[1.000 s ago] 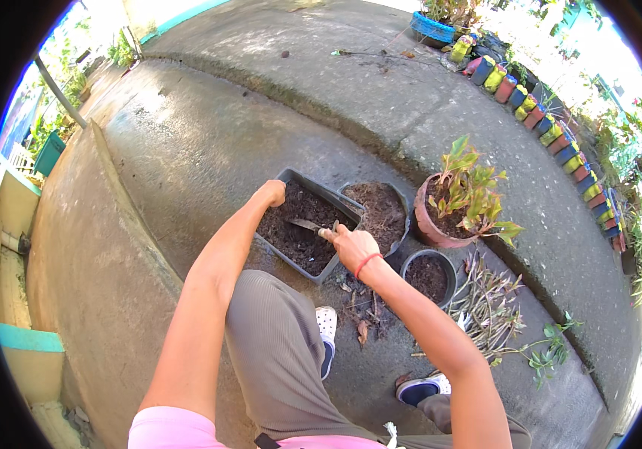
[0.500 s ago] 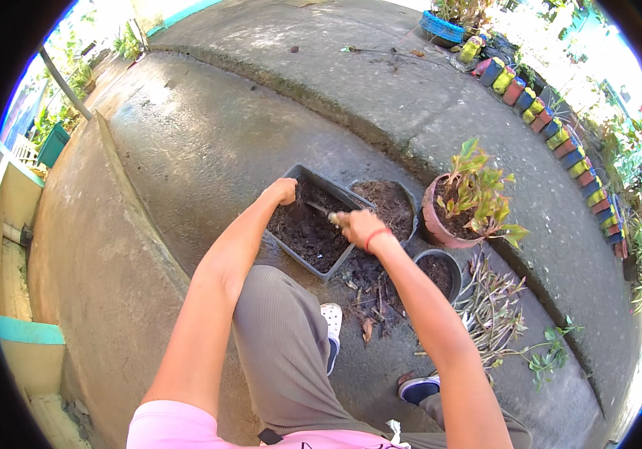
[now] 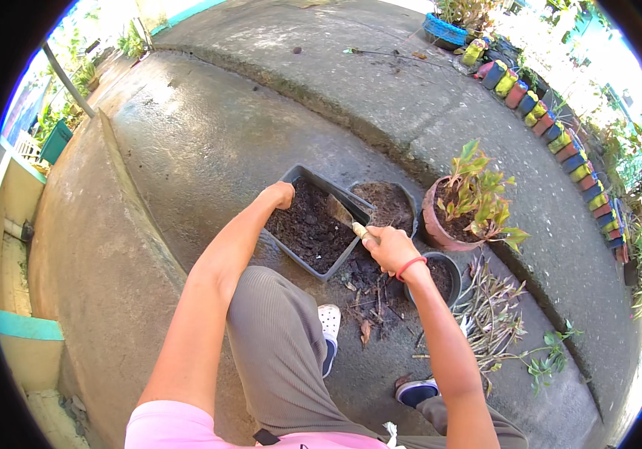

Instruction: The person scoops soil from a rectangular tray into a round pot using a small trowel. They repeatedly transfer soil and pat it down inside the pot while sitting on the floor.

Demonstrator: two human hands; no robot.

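Observation:
A dark grey rectangular planter box [image 3: 310, 271] filled with dark soil [image 3: 312, 224] stands on the concrete before me. My left hand [image 3: 283, 195] is closed on its far left rim, the fingertips out of sight on the inner side. In my right hand [image 3: 390, 249] is a hand trowel [image 3: 341, 212], gripped by its light-coloured handle. The trowel's blade reaches over the box's right side, close to the soil and the inner wall. A red band [image 3: 411, 267] circles my right wrist.
Right of the box stand a dark pot of soil [image 3: 385, 203], a smaller round pot [image 3: 448, 278] and a pinkish pot [image 3: 440, 233] with a leafy plant. Spilled soil and cut stems [image 3: 491, 322] lie nearer me. A raised concrete ledge [image 3: 381, 138] runs behind.
My right hand has drawn the trowel back rightward from the middle of the soil, so its blade now shows near the right wall. The left hand keeps its place on the rim.

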